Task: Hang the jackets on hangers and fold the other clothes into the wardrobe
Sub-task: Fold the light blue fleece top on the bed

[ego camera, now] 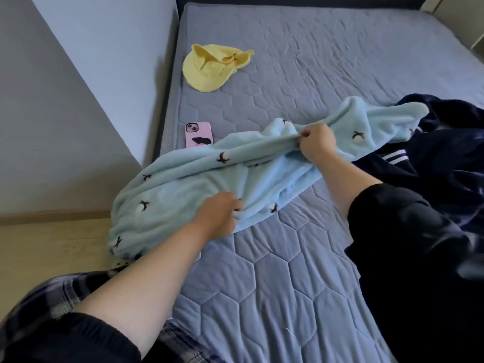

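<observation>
Both hands, left hand (218, 214) and right hand (318, 144), grip the blue fleece garment (188, 176).

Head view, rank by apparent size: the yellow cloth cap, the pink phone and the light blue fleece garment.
Largest: light blue fleece garment.
Then: yellow cloth cap.
Smallest: pink phone.
No near ties.

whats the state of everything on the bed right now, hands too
light blue fleece garment, unfolded, bunched, one end hanging off the bed
left hand, grips the fleece garment
right hand, pinches a fold of it
yellow cap, lying loose, untouched
pink phone, face down by the bed edge
navy garment, heaped unfolded
</observation>
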